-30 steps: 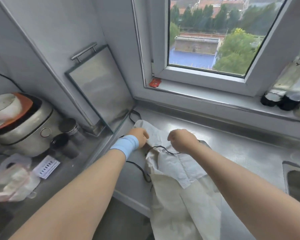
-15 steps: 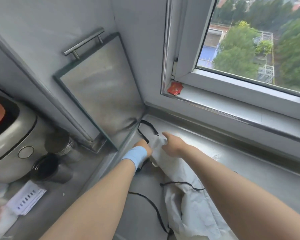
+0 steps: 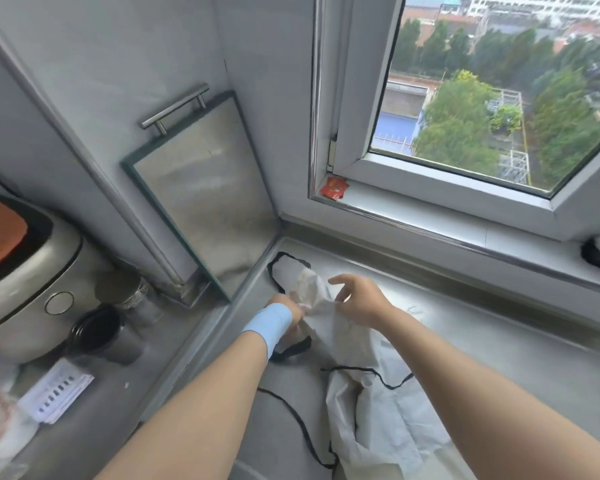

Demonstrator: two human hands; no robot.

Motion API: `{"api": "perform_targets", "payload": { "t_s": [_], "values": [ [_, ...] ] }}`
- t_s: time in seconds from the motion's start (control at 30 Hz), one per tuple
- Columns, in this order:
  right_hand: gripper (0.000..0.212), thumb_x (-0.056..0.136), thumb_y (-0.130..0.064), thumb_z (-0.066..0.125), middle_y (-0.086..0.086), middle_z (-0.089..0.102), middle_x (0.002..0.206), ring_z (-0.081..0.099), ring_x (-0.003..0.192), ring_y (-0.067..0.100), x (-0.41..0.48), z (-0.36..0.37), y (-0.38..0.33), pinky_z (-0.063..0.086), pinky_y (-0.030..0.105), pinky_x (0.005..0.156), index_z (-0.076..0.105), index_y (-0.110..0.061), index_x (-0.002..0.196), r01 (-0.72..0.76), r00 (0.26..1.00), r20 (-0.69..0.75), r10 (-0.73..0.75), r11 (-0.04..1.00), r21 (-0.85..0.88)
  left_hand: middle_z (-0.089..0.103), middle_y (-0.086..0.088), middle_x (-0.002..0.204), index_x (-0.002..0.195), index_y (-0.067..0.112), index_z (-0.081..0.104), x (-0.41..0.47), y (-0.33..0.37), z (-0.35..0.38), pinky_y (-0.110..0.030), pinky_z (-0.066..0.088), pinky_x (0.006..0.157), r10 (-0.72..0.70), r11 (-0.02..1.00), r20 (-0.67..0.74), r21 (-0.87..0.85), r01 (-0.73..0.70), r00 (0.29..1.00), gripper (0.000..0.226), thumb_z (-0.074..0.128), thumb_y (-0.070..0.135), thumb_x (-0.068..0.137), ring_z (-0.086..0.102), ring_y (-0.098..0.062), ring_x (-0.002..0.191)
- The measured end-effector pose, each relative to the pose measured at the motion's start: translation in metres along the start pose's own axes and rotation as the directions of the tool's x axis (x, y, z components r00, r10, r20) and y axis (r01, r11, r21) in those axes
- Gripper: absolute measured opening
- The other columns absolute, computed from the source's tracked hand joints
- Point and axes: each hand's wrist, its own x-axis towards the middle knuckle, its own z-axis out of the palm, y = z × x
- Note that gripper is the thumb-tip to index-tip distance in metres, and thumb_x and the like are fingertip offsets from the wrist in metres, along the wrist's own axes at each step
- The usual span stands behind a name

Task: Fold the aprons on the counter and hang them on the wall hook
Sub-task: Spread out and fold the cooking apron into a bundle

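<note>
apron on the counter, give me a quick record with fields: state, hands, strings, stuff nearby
apron: white, crumpled, unfolded, lying on the steel counter
left hand: grips the apron's bunched top end
right hand: at the same end, index finger extended; grip unclear
strings: black, one loop near the corner, another trailing toward the near edge
nearby: rice cooker and metal cups at left, red packet on the windowsill
</note>
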Motion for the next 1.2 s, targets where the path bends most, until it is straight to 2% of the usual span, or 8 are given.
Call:
{"api": "perform_targets", "payload": {
  "t_s": [0.23,0.37,0.47,0.6,0.77,0.9,1.03,1.2],
  "values": [
    [0.075,0.072,-0.018,0.058,-0.008,0.06,0.097,0.06,0.088,0.014,-0.113,-0.056,-0.027,0.051,0.028,0.073,0.037,-0.04,0.14,0.187,0.956,-0.247,-0.159,0.978,0.095,0.065,-0.003,0.095,0.09,0.019,0.061,-0.128,0.037,-0.02,-0.024,0.046,0.074,0.397,0.884,-0.299,-0.129,-0.449,0.867,0.004,0.061,0.019,0.087,0.062,-0.023,0.09],
    [0.09,0.064,-0.028,0.058,0.001,0.041,0.126,0.039,0.118,0.018,-0.175,-0.104,-0.051,0.036,0.033,0.104,0.028,-0.043,0.147,0.291,0.879,-0.412,-0.239,0.954,0.067,0.067,0.001,0.082,0.082,0.024,0.067,-0.217,0.064,-0.035,-0.022,0.045,0.069,0.65,0.742,-0.316,0.069,-0.667,0.691,0.008,0.073,0.02,0.079,0.057,-0.013,0.071],
    [0.062,0.069,-0.024,0.059,-0.001,0.051,0.129,0.044,0.123,0.021,-0.216,-0.141,-0.073,0.037,0.037,0.105,0.051,-0.035,0.13,0.247,0.862,-0.433,-0.264,0.964,-0.095,0.068,0.005,0.087,0.093,0.02,0.072,-0.277,0.08,-0.049,-0.023,0.049,0.077,0.776,0.631,-0.218,0.266,-0.729,0.592,0.018,0.078,0.021,0.076,0.054,-0.009,0.069],
    [0.025,0.082,-0.026,0.061,-0.001,0.07,0.107,0.061,0.108,0.026,-0.256,-0.175,-0.091,0.043,0.037,0.09,0.066,-0.03,0.106,0.107,0.818,-0.495,-0.293,0.923,-0.37,0.063,0.003,0.101,0.104,0.02,0.065,-0.332,0.094,-0.075,-0.024,0.048,0.081,0.839,0.529,-0.194,0.509,-0.679,0.509,0.034,0.058,-0.005,0.082,0.058,-0.016,0.086],
    [0.05,0.076,-0.018,0.081,-0.008,0.059,0.078,0.058,0.084,0.021,-0.305,-0.201,-0.102,0.046,0.031,0.075,0.061,-0.025,0.121,0.324,0.76,-0.595,-0.263,0.946,-0.005,0.063,-0.002,0.094,0.112,0.018,0.051,-0.378,0.091,-0.116,-0.025,0.045,0.076,0.824,0.565,-0.328,0.533,-0.629,0.462,0.031,0.058,0.002,0.086,0.059,-0.021,0.085],
    [0.026,0.068,-0.033,0.085,0.001,0.069,0.074,0.064,0.069,0.017,-0.326,-0.204,-0.115,0.049,0.03,0.061,0.074,-0.017,0.085,0.317,0.762,-0.609,-0.218,0.947,0.058,0.068,0.001,0.105,0.104,0.02,0.071,-0.391,0.086,-0.143,-0.028,0.049,0.09,0.82,0.521,-0.259,0.707,-0.478,0.511,0.026,0.059,0.005,0.087,0.063,-0.022,0.102],
    [0.024,0.074,-0.032,0.082,-0.001,0.06,0.064,0.054,0.062,0.015,-0.339,-0.201,-0.118,0.038,0.029,0.059,0.067,-0.015,0.066,0.198,0.857,-0.497,-0.134,0.977,0.079,0.067,0.004,0.112,0.103,0.03,0.07,-0.411,0.075,-0.164,-0.03,0.047,0.092,0.819,0.514,-0.306,0.767,-0.384,0.486,0.032,0.051,0.008,0.088,0.061,-0.022,0.105],
    [0.03,0.081,-0.051,0.073,-0.006,0.067,0.088,0.061,0.083,0.019,-0.344,-0.188,-0.135,0.052,0.029,0.072,0.074,-0.023,0.088,-0.171,0.748,-0.656,-0.1,0.926,-0.336,0.057,0.001,0.109,0.106,0.032,0.07,-0.405,0.074,-0.153,-0.035,0.042,0.084,0.885,0.366,-0.351,0.931,0.008,0.306,0.027,0.051,0.026,0.089,0.053,-0.022,0.104]
  ]
}}
